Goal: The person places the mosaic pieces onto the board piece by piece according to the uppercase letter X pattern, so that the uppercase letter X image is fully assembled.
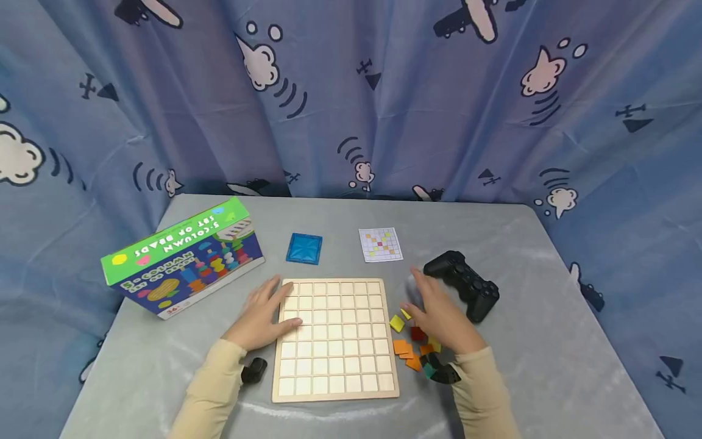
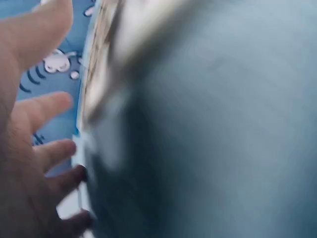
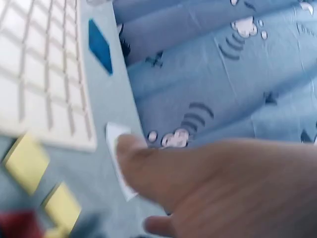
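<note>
A square wooden grid board [image 1: 336,341] with pale squares lies on the grey table. At its left edge is my left hand [image 1: 262,317], fingers spread and fairly straight, with the thumb and index finger over the border. To the right of the board, my right hand [image 1: 443,314] is above a loose group of small square tiles, its fingers extended and no tile visible in it. These include yellow tiles [image 1: 397,323], orange tiles [image 1: 403,347] and a red tile [image 1: 418,333]; the hand and wrist partly cover the group. In the right wrist view, a yellow tile [image 3: 27,163] lies beside the board's corner.
Behind the board are a shallow blue tray [image 1: 304,248] and a printed grid card [image 1: 381,245] with coloured squares. A green and blue bead-set box [image 1: 186,256] stands at the back left. A black game controller [image 1: 463,283] lies right of my right hand. Patterned curtains hang behind the table.
</note>
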Motion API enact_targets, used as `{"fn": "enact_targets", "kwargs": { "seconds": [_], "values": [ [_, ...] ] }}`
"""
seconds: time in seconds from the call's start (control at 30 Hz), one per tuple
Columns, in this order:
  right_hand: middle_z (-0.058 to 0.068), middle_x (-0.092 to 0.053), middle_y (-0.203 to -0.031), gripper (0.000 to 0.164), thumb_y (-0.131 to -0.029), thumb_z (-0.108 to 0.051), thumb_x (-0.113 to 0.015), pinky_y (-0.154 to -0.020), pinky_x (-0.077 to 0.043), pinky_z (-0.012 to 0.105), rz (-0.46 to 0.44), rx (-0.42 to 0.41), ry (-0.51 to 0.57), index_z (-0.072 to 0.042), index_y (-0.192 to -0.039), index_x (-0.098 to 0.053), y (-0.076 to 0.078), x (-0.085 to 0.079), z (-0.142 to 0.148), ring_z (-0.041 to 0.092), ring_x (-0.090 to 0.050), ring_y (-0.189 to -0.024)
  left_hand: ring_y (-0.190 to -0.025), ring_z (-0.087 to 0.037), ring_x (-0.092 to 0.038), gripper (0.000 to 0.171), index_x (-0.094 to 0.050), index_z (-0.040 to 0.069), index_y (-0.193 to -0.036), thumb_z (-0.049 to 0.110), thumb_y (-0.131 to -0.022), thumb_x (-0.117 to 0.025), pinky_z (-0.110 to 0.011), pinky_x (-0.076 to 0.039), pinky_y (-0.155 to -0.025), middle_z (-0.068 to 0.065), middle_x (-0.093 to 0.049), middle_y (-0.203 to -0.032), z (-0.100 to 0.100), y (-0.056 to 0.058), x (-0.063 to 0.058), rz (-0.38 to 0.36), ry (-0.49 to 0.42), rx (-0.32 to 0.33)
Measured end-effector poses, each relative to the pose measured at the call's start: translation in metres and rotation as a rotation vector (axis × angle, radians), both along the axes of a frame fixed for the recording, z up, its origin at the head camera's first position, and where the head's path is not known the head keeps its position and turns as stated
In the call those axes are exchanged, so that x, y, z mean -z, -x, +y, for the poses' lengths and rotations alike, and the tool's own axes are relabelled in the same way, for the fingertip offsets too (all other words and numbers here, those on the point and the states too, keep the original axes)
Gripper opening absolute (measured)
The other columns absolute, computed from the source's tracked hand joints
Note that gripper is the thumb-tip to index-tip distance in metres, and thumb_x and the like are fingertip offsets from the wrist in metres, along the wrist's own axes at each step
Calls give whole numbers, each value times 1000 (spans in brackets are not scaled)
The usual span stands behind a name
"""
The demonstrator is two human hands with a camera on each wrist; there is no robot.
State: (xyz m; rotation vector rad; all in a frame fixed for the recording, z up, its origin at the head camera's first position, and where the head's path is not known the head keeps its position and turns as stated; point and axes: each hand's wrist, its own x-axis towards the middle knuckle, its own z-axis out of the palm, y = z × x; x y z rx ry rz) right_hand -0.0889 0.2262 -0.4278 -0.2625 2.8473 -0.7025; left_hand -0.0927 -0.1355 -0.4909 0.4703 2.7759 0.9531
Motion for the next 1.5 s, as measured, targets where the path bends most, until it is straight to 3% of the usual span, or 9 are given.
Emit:
{"fn": "enact_targets", "kwargs": {
  "seconds": [0.17, 0.4, 0.53, 0.8, 1.0, 1.23, 1.5],
  "values": [
    [28, -35, -147, 64, -96, -20, -58, -101, -39, 60, -83, 27, 4, -1, -149, -28, -16, 13, 17, 46, -40, -131, -146, -36, -10, 90, -29, 16, -152, 56, -81, -68, -58, -5, -117, -15, -16, -159, -15, -12, 17, 46, 11, 26],
    [25, -49, -136, 48, -93, -9, -60, -101, -42, 55, -30, 24, 9, 5, -137, -46, -25, 25, 23, 39, -49, -123, -148, -29, -8, 89, -29, 23, -152, 64, -80, -63, -54, -2, -117, -7, -15, -161, -23, -19, 33, 104, 46, 4],
    [22, -54, -128, 42, -89, -4, -61, -99, -44, 54, -17, 46, -11, 4, -130, -52, -36, 28, 27, 36, -52, -118, -147, -30, -10, 88, -31, 21, -151, 62, -81, -64, -55, -3, -117, -8, -16, -160, -22, -19, 32, 117, 42, 13],
    [16, -56, -115, 40, -83, -3, -68, -95, -47, 50, -84, 74, -58, 3, -121, -57, -57, 29, 33, 29, -54, -107, -147, -30, -12, 83, -33, 22, -150, 58, -83, -65, -54, -4, -117, -8, -19, -160, -21, -17, 31, 117, 35, 10],
    [12, -58, -106, 37, -80, -1, -72, -89, -49, 47, -40, 65, -94, 2, -115, -59, -56, 32, 34, 26, -54, -99, -146, -30, -18, 75, -40, 25, -147, 61, -84, -61, -53, -9, -117, -5, -25, -158, -21, -11, 38, 197, 54, -10],
    [9, -59, -102, 31, -80, -1, -75, -85, -50, 44, -11, 47, -118, 0, -108, -61, -52, 32, 30, 23, -55, -94, -144, -32, -21, 79, -45, 26, -144, 63, -78, -66, -63, -2, -114, -6, -31, -155, -26, -10, 37, 271, 82, -16],
    [7, -55, -89, 20, -81, -1, -73, -73, -50, 39, -8, 19, -151, 0, -98, -62, -56, 24, 34, 19, -51, -80, -146, -29, -18, 78, -41, 29, -146, 64, -80, -63, -63, 1, -114, -3, -28, -157, -23, -10, 39, 262, 104, -7]
  ]
}}
